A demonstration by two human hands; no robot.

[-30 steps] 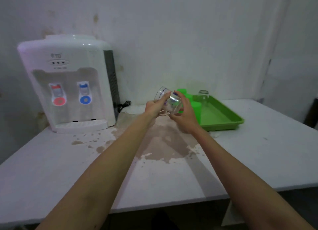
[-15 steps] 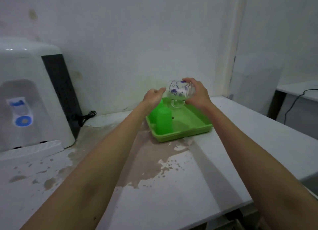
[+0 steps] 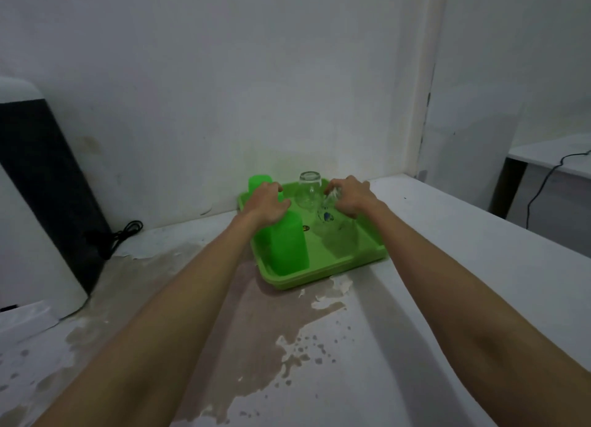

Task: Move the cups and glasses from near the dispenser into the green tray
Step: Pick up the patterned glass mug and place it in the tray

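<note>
Four vessels now occupy the green tray (image 3: 323, 274): a near green cup (image 3: 286, 244) standing upside down, a far green cup (image 3: 259, 181) at the far-left corner, a clear glass (image 3: 309, 190) inverted at the far side, and the printed glass mug (image 3: 332, 217) at the right. The mug, carried in mid-air above the tray half a second ago, has come down inside the tray and appears to rest inverted on its floor, just beside the clear glass. The right hand (image 3: 351, 196) remains curled over the mug's upturned base, fingers bent around it; whether they still press on it or have begun to let go cannot be told through the blur. The left hand (image 3: 267, 202) hovers above the near green cup with fingers loosely spread, gripping nothing. The view has also swung right and closer, so only the dark side of the dispenser (image 3: 41, 186) shows at the left edge, with its black cord (image 3: 120, 234) on the stained table (image 3: 447, 282). In my judgement this placement is all but complete, pending release; whether more cups wait near the dispenser's front cannot be seen.
</note>
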